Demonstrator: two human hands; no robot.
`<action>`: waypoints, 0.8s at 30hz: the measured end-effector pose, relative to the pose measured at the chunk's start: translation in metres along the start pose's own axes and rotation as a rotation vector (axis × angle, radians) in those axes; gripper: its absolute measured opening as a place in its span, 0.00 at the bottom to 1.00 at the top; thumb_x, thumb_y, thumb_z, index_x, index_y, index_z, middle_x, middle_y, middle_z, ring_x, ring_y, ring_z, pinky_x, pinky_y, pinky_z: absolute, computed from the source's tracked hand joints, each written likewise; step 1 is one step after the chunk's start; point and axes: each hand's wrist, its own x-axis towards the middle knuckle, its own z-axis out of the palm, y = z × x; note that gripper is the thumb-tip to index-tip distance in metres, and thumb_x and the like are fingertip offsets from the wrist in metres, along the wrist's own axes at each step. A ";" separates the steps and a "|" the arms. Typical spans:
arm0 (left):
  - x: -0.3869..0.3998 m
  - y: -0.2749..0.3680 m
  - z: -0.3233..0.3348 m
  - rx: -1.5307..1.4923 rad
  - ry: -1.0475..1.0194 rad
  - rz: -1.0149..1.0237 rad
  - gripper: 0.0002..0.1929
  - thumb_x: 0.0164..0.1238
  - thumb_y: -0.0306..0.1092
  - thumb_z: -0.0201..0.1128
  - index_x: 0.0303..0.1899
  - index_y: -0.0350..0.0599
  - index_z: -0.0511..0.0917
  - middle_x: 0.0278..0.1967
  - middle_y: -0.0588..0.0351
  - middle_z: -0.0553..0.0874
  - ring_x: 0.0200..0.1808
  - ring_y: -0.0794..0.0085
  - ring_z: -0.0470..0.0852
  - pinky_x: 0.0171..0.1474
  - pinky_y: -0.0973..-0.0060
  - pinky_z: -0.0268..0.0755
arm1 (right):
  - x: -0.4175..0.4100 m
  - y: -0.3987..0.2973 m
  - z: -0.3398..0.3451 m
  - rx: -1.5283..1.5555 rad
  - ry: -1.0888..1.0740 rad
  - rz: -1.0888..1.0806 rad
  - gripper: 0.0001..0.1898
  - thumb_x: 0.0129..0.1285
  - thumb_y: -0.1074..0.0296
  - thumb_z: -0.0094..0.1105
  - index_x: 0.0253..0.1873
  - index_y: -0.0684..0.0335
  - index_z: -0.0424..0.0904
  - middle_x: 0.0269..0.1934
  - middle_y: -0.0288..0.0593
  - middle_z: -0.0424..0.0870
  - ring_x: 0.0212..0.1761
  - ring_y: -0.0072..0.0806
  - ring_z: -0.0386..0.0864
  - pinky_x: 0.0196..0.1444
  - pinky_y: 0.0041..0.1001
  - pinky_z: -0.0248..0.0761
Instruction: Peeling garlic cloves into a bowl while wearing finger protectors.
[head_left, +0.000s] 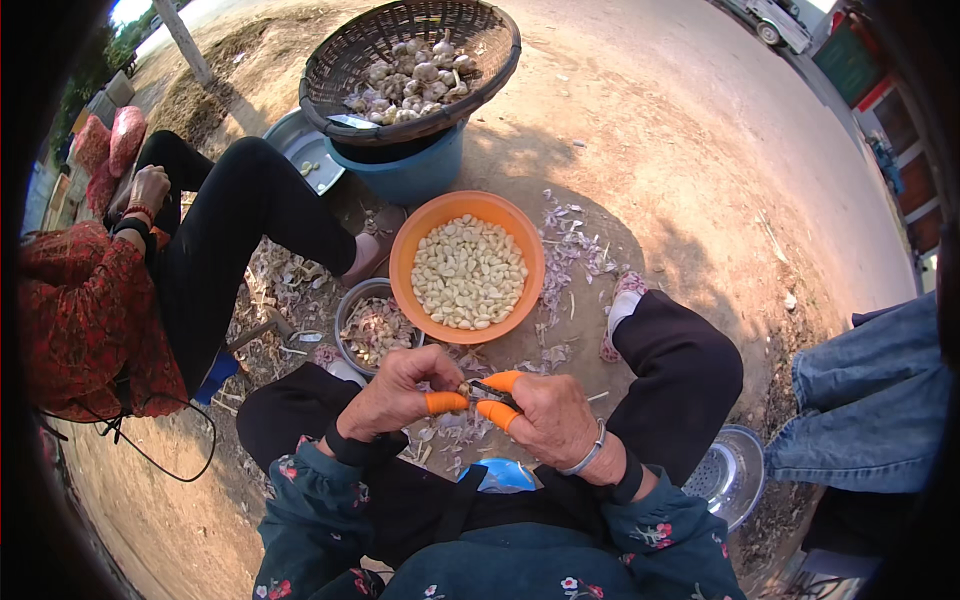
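Over my lap, my left hand (401, 395) pinches a small piece of garlic (465, 389), with an orange finger cover on its thumb. My right hand (551, 420) wears orange covers on thumb and forefinger and holds a small dark-handled knife (491, 391) against the garlic. Beyond my hands stands an orange plastic basin (534, 300) full of peeled garlic cloves (469, 271). Left of it, touching, is a metal bowl (346, 352) with unpeeled cloves and skins (379, 330).
A woven basket (499, 82) of garlic bulbs (426, 73) rests on a blue tub (420, 176), beside a basin (289, 142) with few cloves. Another person (97, 307) sits left. A metal colander (739, 457) lies right, near a person's jeans (870, 390). Garlic skins (570, 247) litter the ground.
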 end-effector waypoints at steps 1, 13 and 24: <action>0.001 0.000 0.000 0.003 0.002 0.002 0.11 0.50 0.26 0.74 0.33 0.41 0.78 0.25 0.62 0.81 0.27 0.83 0.78 0.29 0.83 0.70 | 0.000 0.002 0.001 -0.022 0.005 -0.014 0.13 0.57 0.60 0.64 0.34 0.66 0.79 0.21 0.50 0.77 0.22 0.43 0.78 0.24 0.36 0.69; 0.007 0.001 0.002 0.050 -0.012 0.020 0.11 0.52 0.28 0.73 0.32 0.41 0.76 0.21 0.63 0.78 0.24 0.83 0.75 0.26 0.81 0.67 | 0.005 -0.004 -0.008 -0.141 -0.027 -0.020 0.13 0.60 0.59 0.61 0.37 0.64 0.80 0.21 0.46 0.76 0.22 0.40 0.78 0.23 0.34 0.69; -0.005 0.021 0.017 -0.118 0.032 0.019 0.05 0.53 0.24 0.68 0.30 0.39 0.78 0.20 0.56 0.80 0.20 0.76 0.78 0.23 0.78 0.69 | 0.001 -0.010 0.000 -0.147 -0.064 0.069 0.13 0.62 0.56 0.55 0.34 0.61 0.80 0.26 0.54 0.81 0.30 0.47 0.80 0.31 0.40 0.71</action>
